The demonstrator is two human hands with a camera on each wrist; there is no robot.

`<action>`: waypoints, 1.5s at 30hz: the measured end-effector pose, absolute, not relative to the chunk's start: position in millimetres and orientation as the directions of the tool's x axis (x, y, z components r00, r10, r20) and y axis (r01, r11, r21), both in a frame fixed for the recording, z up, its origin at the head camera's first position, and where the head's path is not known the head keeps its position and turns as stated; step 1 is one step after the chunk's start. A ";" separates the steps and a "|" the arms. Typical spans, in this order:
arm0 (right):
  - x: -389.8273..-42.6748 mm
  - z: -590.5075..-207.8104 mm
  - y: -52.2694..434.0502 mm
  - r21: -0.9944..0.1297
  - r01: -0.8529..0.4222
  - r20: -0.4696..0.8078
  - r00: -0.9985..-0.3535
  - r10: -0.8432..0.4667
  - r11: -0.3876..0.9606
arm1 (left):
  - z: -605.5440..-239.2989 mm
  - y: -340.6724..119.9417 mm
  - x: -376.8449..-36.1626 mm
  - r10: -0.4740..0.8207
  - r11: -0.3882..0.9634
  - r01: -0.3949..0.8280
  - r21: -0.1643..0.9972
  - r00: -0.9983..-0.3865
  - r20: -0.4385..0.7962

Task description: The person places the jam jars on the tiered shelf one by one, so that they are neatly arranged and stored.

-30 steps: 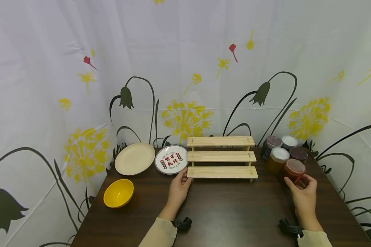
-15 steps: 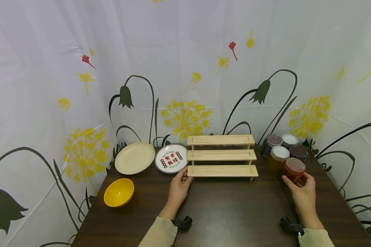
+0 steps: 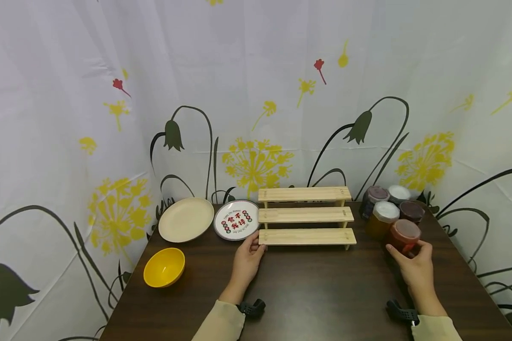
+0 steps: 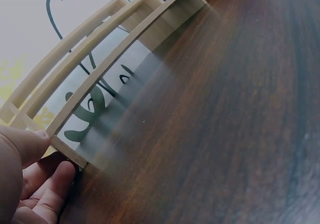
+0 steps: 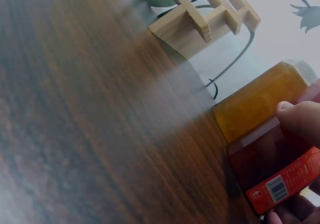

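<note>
A three-tier wooden rack [image 3: 307, 236] of pale boards stands at the back middle of the table. At its left front corner my left hand [image 3: 246, 260] pinches the end of the lowest board; in the left wrist view the thumb lies at the board's edge and the fingers curl beside the leg. On the right, my right hand [image 3: 417, 272] grips a dark red jar [image 3: 404, 235] with a translucent lid. Its red label [image 5: 285, 186] with a barcode shows in the right wrist view. An amber jar [image 3: 382, 221] with a white lid stands just behind it.
Behind the amber jar are several more jars, among them a dark one [image 3: 412, 212] and a white-lidded one [image 3: 398, 194]. Left of the rack lie a round printed plate [image 3: 237, 220] and a cream oval plate [image 3: 185, 220], with a yellow bowl [image 3: 164, 268] nearer. A patterned curtain [image 3: 256, 94] hangs behind.
My right hand has shifted slightly left, its thumb further round the near side of the dark red jar, which has moved a little left. The left hand stays at the rack.
</note>
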State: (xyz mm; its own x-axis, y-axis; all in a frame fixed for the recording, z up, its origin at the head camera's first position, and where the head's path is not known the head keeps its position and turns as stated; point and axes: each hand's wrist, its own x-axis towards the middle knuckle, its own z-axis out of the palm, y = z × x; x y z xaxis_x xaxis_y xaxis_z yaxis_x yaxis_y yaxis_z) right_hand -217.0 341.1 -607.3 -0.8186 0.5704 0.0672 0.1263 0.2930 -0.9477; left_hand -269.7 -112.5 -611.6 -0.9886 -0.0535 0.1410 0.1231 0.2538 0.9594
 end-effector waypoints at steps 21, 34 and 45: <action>-215.0 -603.5 337.6 -0.946 0.007 0.204 -0.763 0.613 0.324 | -609.8 -114.1 -270.8 -0.044 0.256 0.138 0.957 -0.987 0.154; -206.9 -596.7 330.8 -0.815 -0.211 0.530 -0.648 0.547 0.540 | -611.8 -113.0 -270.2 -0.033 0.240 0.140 0.961 -0.988 0.152; -206.6 -589.5 299.2 -0.788 -0.325 0.578 -0.683 0.447 0.523 | -613.7 -114.1 -270.1 -0.027 0.231 0.142 0.963 -0.988 0.152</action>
